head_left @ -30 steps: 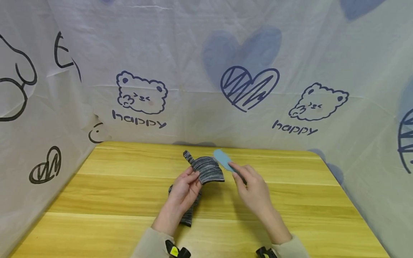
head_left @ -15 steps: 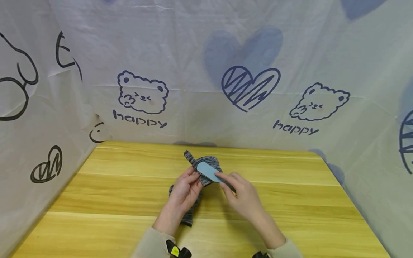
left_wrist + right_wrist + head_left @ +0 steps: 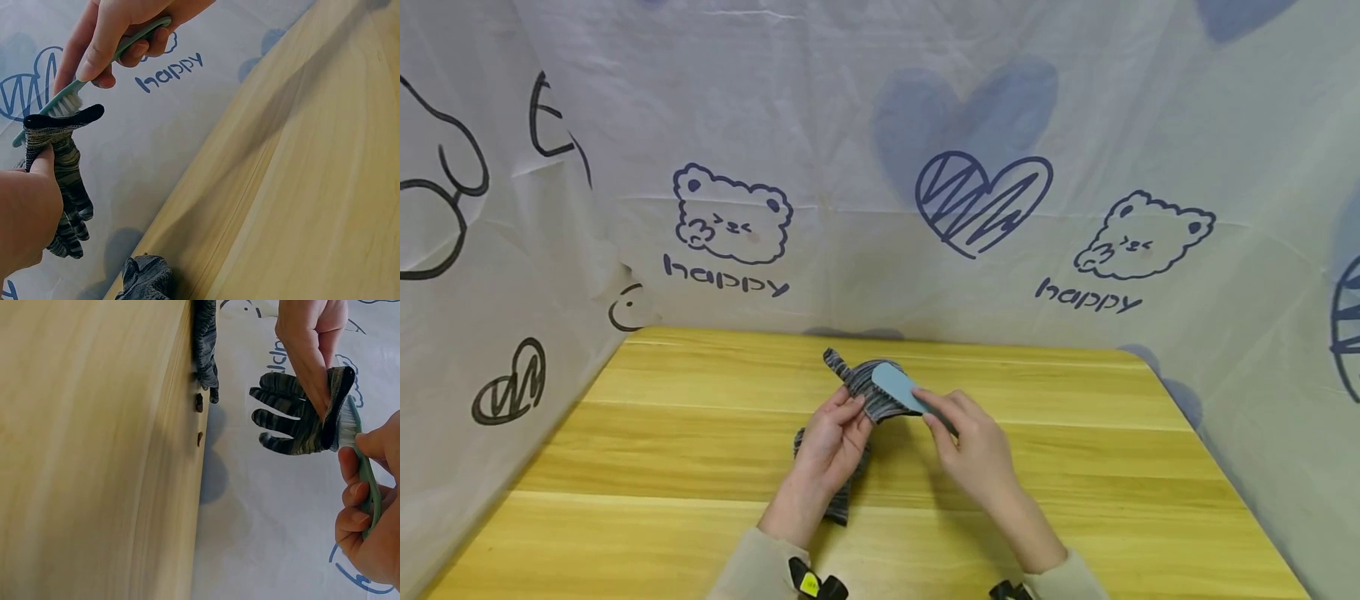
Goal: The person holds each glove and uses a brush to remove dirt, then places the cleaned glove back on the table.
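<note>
My left hand (image 3: 831, 446) grips a grey-and-black striped knit glove (image 3: 859, 382) above the table, its fingers dangling in the left wrist view. In my right hand (image 3: 981, 450) is a light blue-green brush (image 3: 895, 388), pinched at the neck with the index finger laid along its back. White bristles (image 3: 65, 106) face the glove near its dark cuff (image 3: 62, 119) and seem to touch it. A second matching glove (image 3: 838, 504) lies on the table, partly hidden under my left forearm.
The yellow wood-grain table (image 3: 1112, 467) ends at a pale cloth backdrop (image 3: 850, 250) with drawn bears and hearts. Two small dark spots (image 3: 199, 403) show near the table edge in the right wrist view.
My right hand has brought the brush left from beside the glove onto it, then shifted slightly back to the right. The left hand has hardly moved.
</note>
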The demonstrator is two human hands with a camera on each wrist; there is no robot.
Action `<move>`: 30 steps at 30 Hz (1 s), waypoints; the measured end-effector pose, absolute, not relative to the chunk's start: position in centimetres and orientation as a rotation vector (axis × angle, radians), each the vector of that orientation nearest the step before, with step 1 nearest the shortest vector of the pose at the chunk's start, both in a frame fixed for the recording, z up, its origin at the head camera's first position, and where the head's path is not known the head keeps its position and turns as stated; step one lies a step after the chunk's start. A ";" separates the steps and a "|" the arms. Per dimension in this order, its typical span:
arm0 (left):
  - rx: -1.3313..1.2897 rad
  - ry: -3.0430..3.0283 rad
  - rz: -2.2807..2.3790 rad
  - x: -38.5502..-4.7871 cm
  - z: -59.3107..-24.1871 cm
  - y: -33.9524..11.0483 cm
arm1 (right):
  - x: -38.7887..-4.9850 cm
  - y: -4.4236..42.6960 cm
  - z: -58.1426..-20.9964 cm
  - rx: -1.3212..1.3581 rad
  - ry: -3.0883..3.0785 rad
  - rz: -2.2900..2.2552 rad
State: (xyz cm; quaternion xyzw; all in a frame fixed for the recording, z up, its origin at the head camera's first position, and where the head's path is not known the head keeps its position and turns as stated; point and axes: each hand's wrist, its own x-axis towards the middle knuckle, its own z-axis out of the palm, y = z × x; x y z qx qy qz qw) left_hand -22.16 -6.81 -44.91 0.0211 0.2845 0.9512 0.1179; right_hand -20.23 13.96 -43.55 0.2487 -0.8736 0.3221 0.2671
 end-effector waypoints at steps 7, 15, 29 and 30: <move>0.027 0.828 2.801 -22.1 -44.8 -6.8 | -20.5 14.2 -43.8 0.630 -2.328 0.871; 0.069 0.810 2.822 -21.9 -44.6 -6.9 | -20.8 14.4 -43.8 0.541 -2.306 0.868; 0.075 0.911 2.749 -21.8 -44.8 -6.6 | -20.3 14.2 -43.4 0.724 -2.284 0.898; 0.082 0.915 2.744 -21.8 -44.8 -6.5 | -20.3 14.1 -43.5 0.742 -2.293 0.893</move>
